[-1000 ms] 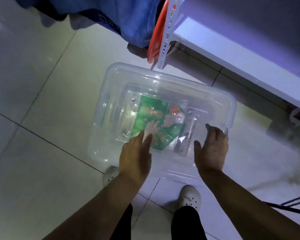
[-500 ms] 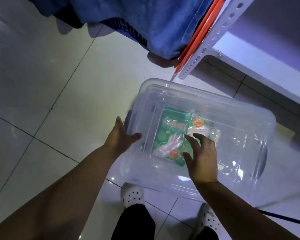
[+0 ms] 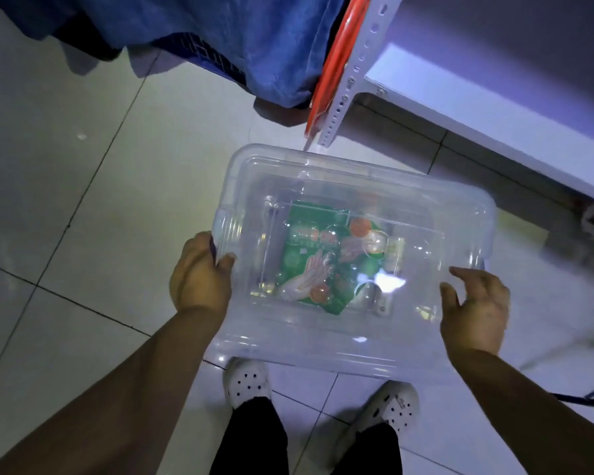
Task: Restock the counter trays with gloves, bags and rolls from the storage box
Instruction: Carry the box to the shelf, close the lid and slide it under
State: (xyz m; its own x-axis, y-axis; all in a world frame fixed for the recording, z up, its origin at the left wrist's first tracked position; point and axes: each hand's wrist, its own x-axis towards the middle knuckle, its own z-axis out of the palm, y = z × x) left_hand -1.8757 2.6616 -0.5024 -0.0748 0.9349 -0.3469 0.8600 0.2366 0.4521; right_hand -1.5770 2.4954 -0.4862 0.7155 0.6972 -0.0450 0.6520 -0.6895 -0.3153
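The storage box (image 3: 323, 351), lid still on, sits at frame centre with the green glove packet (image 3: 318, 248) inside. The left hand (image 3: 201, 275) now curls round the box's left end. The right hand (image 3: 474, 310) has moved from the lid to the right end, fingers spread; contact cannot be confirmed. Probable meaning: a lift is being set up, and restocking has not begun.

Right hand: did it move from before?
Yes. The right hand slid rightward from above the green glove pack to the storage box's right end.
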